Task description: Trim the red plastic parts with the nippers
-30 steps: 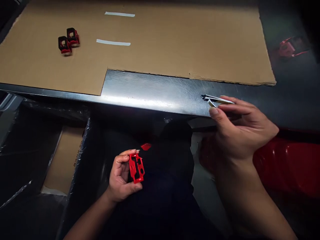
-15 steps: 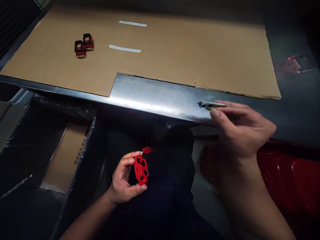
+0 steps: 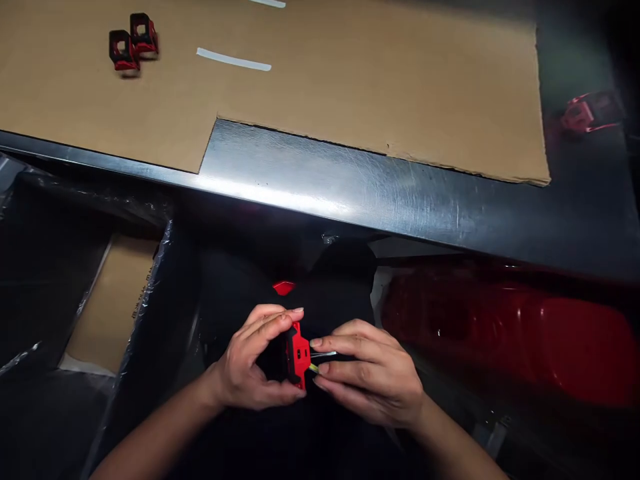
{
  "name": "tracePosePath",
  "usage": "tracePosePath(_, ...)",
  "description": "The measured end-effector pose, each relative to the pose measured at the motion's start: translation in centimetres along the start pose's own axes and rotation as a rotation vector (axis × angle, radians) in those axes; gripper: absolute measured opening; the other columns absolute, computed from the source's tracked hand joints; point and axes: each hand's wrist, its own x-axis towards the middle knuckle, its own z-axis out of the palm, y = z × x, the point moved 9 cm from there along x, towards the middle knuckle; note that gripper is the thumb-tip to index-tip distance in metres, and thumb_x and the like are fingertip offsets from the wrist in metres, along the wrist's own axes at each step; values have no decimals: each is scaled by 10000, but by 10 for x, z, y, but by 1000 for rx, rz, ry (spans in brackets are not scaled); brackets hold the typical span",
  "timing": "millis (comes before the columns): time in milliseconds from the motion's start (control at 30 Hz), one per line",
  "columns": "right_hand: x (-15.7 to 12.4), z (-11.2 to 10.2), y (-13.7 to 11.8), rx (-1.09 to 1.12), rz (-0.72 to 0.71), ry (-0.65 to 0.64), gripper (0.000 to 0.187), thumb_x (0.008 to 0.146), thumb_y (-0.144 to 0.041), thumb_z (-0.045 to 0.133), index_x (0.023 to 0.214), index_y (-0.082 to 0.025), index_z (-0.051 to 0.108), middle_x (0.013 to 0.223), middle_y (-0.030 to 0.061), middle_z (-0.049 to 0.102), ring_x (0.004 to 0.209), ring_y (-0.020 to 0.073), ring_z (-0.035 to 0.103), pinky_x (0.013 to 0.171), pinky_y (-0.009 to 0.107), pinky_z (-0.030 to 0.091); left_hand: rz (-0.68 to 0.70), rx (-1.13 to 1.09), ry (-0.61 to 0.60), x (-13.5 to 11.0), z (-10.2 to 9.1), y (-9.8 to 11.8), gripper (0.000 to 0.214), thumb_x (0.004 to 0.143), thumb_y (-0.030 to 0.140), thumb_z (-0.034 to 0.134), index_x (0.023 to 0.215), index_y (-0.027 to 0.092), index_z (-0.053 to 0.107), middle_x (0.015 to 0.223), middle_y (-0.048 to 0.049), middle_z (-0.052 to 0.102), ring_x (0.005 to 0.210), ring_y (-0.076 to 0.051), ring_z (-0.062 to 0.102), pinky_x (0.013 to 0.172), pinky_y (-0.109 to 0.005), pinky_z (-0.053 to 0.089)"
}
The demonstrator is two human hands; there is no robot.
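Observation:
My left hand (image 3: 253,367) is closed round a small red plastic frame (image 3: 299,353), held upright over my dark lap below the table edge. My right hand (image 3: 367,373) pinches a thin pale strip (image 3: 323,355) and presses its tip against the right side of the red frame. Both hands meet at the frame. Part of the frame is hidden behind my left fingers.
A steel table (image 3: 350,193) carries a cardboard sheet (image 3: 350,80) with two red-and-black parts (image 3: 133,41) and white strips (image 3: 233,60). A red part (image 3: 583,113) lies far right. A plastic-lined box (image 3: 100,293) stands left, a red bin (image 3: 525,333) right.
My right hand has left the table edge with the thin strip and come down to the red frame. My left hand has turned the frame edge-on.

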Motion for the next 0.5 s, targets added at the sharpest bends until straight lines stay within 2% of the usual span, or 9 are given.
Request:
tracePosePath(233,-3,2,1,43,12,-11,57,832,-160,746,886,-176,738,963,94,790,736,180,700,605,303,593,-7,-12,-20,-1,1,0,890,755,387,818,1502,168,388,1314,-218,655,1079,-300,645,823,-465,591)
tracePosePath(500,-3,8,2,80,15,3,65,838,-166,739,902,-177,736,953,100,791,724,189,713,576,307,587,-51,-42,-5,-4,-3,-7,899,753,428,820,1509,201,390,1324,-204,655,1091,-304,626,836,-473,588)
